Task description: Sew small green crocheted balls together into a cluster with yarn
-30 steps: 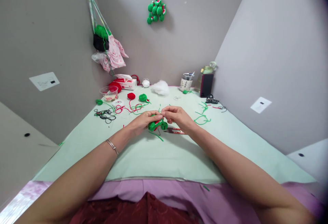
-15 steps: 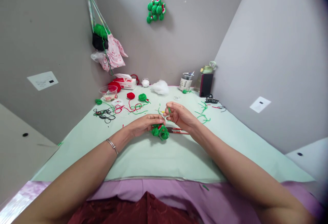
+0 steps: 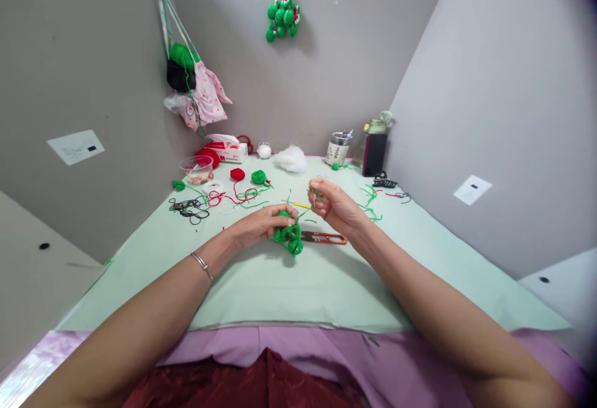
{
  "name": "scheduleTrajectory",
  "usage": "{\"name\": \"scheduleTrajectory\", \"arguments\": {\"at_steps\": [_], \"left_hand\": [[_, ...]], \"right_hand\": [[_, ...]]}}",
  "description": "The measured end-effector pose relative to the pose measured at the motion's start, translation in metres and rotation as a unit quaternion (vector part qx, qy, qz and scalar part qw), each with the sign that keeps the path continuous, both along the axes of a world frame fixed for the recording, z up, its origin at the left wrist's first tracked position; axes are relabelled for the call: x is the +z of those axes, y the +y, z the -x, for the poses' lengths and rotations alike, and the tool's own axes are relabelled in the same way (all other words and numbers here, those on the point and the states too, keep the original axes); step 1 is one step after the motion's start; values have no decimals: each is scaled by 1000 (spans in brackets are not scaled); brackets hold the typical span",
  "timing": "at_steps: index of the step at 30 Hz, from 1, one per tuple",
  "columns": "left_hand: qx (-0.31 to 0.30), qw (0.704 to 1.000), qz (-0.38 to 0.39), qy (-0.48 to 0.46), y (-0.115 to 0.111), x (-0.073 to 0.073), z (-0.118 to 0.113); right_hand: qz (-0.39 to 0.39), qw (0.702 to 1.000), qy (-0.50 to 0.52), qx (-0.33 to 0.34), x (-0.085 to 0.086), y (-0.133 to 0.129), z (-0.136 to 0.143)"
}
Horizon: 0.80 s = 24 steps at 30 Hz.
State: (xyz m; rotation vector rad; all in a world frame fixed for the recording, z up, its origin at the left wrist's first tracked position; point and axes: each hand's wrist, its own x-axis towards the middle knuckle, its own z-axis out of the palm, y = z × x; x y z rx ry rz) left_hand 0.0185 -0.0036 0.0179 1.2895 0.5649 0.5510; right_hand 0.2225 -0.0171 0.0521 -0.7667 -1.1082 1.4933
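Observation:
Near the middle of the table, my left hand point(image 3: 267, 224) holds a green knitted piece point(image 3: 293, 239) with small round balls between thumb and fingers. A strand of green yarn point(image 3: 304, 213) runs from it up to my right hand point(image 3: 326, 199), which is pinched shut on the strand. Something thin lies between the right fingers, too small to make out. Orange-handled thread snips point(image 3: 332, 239) lie just right of the knitted piece, under my right wrist. Behind them is a yellow stick point(image 3: 302, 205), partly hidden by my right hand.
Tangled black yarn point(image 3: 189, 209), a red ball point(image 3: 237, 174) and a green ball point(image 3: 259, 176) lie to the left. White stuffing point(image 3: 291, 159), a pen jar point(image 3: 337, 149) and a dark phone-like object point(image 3: 375, 155) stand at the back. Green scraps point(image 3: 371, 195) lie right.
My right hand has moved a little right and up, drawing the green strand out longer. The knitted piece has turned in my left hand, and more of the yellow stick shows.

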Motion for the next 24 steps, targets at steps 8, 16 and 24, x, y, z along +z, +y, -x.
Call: {"name": "scheduleTrajectory", "arguments": {"at_steps": [8,16,24], "left_hand": [[48,997,-63,23,3,7,6],[78,986,-132,67,4,8,6],[158,977,-136,54,11,6,6]], "right_hand": [[-2,1000,-8,-19,-1,1,1],[-16,999,-19,-35,-1,4,-3],[-7,999,-24,-34,-1,2,-2]]}}
